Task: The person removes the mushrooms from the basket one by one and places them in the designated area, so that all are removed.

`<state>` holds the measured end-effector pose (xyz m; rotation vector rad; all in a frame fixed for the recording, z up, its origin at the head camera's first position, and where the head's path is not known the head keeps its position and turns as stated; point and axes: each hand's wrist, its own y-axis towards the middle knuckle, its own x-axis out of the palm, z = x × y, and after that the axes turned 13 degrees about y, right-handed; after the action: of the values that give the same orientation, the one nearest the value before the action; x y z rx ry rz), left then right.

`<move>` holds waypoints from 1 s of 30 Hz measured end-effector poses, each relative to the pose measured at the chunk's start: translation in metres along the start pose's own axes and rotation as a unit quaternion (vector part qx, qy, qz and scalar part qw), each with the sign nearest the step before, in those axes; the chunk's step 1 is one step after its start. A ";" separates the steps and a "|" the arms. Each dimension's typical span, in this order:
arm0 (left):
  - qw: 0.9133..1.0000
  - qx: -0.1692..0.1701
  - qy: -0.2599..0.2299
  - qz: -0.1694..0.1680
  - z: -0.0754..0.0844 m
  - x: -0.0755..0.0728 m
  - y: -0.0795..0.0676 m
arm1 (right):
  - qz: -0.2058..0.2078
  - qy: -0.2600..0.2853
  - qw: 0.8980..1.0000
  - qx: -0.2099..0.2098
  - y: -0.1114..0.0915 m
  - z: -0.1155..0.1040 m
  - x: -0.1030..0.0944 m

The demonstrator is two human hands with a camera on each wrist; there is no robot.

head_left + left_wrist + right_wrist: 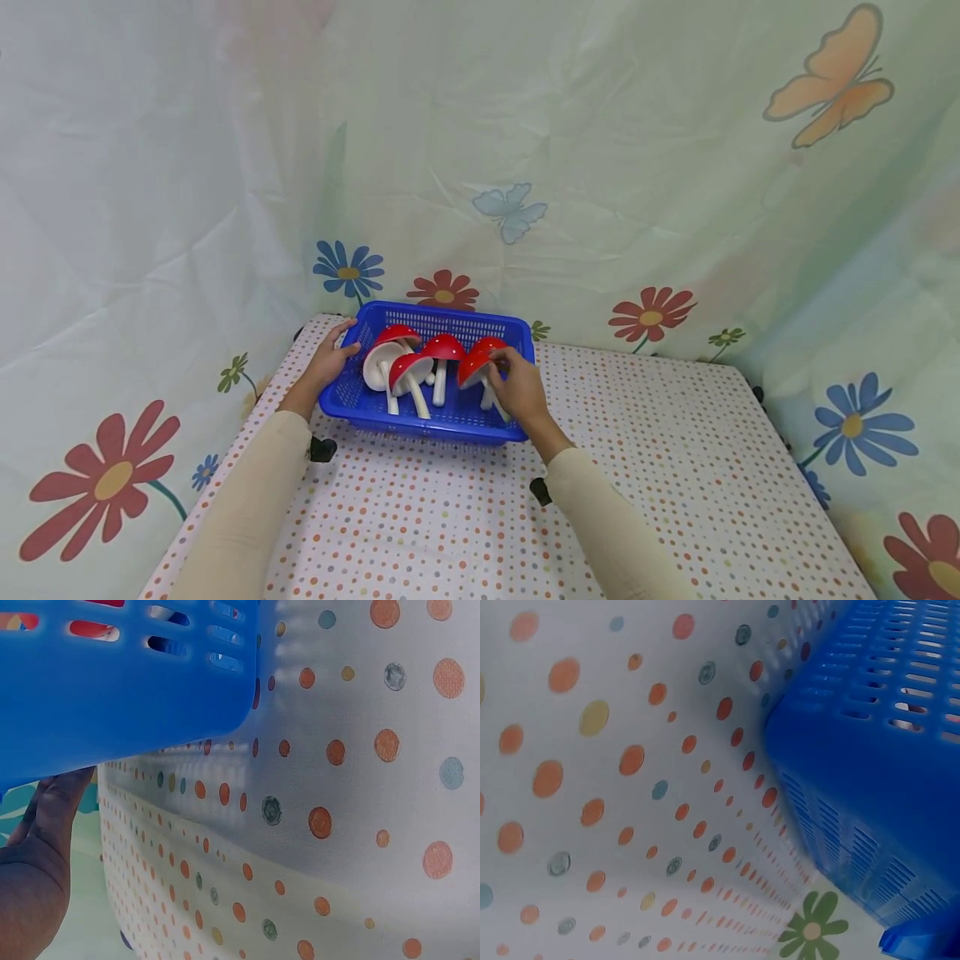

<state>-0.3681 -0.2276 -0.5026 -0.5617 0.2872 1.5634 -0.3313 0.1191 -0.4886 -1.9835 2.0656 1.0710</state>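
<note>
Both forearms, beige-sleeved, reach forward over the worktop (pixel 622 442), converging on a blue basket (pixel 420 428). Left hand (pixel 327 364) at the basket's left end: thumb over the rim, fingers along the outside, gripping it. Right hand (pixel 521 390) comes over the right front corner, angled inward; fingers curled, thumb close to them, pinching the cap edge of a red-capped mushroom (pixel 472 368). Right wrist view doesn't show the fingers.

Count: one basket, two hands. At least six mushrooms, all inside the basket; overlap hides parts. Four group left to middle, two at right, caps overlapping.

Axes: pinched mushroom's cap up and left, stem slanting toward the person and rightward, partly behind the hand. Middle mushroom (pixel 442 347): stem straight toward the person. Left one (pixel 377 371) shows its white cap underside, stem also toward the person. Basket's long side runs left–right.
</note>
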 end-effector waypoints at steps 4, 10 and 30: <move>1.000 0.000 0.003 0.004 0.000 -0.002 0.000 | 0.047 0.064 0.997 -0.006 0.003 0.000 -0.001; 1.000 0.002 0.001 0.003 -0.002 -0.003 -0.001 | 0.111 0.150 0.982 -0.007 0.003 0.002 -0.002; 1.000 0.012 0.000 0.011 -0.004 0.002 0.002 | 0.284 0.294 0.913 -0.018 0.028 0.015 -0.039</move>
<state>-0.3697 -0.2279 -0.5069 -0.5410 0.3136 1.5794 -0.3569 0.1578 -0.4681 -1.9312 3.0895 0.5868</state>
